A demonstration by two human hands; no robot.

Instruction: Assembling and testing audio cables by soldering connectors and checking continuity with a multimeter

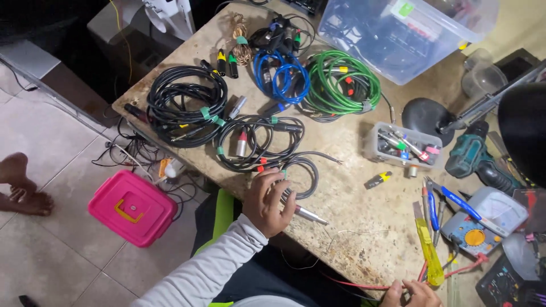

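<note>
My left hand [266, 202], in a grey sleeve, is closed around a thin black cable [304, 170] at the near table edge. A silver plug [310, 215] sticks out from under its fingers. My right hand [412, 294] shows only partly at the bottom edge. Its fingertips pinch a red wire [352, 284] that runs along the table edge. A thin bare wire [352, 232] lies between the two hands.
Coiled cables lie across the stained table [352, 187]: black [182, 105], blue [281, 77] and green [341, 82]. A small clear tray of connectors [404, 145], a drill [475, 159], pliers [435, 202], a yellow screwdriver [429, 253], a multimeter [483, 219] and a large clear bin [398, 34] stand to the right. A pink box [132, 207] and someone's bare foot [20, 187] are on the floor.
</note>
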